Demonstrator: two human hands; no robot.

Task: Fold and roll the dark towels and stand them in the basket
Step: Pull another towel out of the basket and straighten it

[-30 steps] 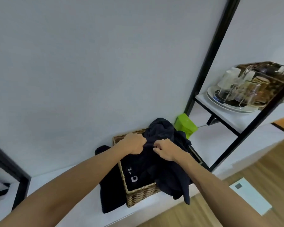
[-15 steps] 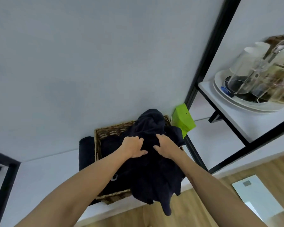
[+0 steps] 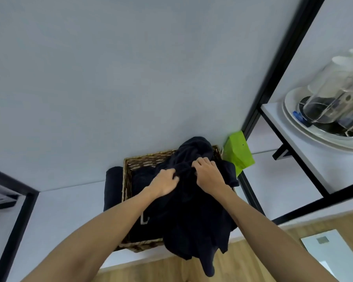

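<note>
A wicker basket [image 3: 145, 160] stands on a low white shelf against the wall. A heap of dark towels [image 3: 194, 220] fills it and spills over its front edge, hanging down past the shelf. My left hand [image 3: 165, 183] and my right hand [image 3: 207, 173] both clutch the dark cloth near the top of the heap, knuckles close together. Another dark towel [image 3: 112, 190] lies outside the basket, against its left side. A white mark shows on the cloth by my left forearm.
A green box [image 3: 237, 151] leans beside the basket on the right. Black shelf frame posts [image 3: 273, 78] rise at right; an upper shelf carries plates and glassware [image 3: 330, 110]. A white scale [image 3: 334, 253] lies on the wooden floor. A black frame [image 3: 14, 231] stands at left.
The view has come closer and shifted above the basket. Both hands have stayed gripped on the dark cloth, bunching it at the top of the heap.
</note>
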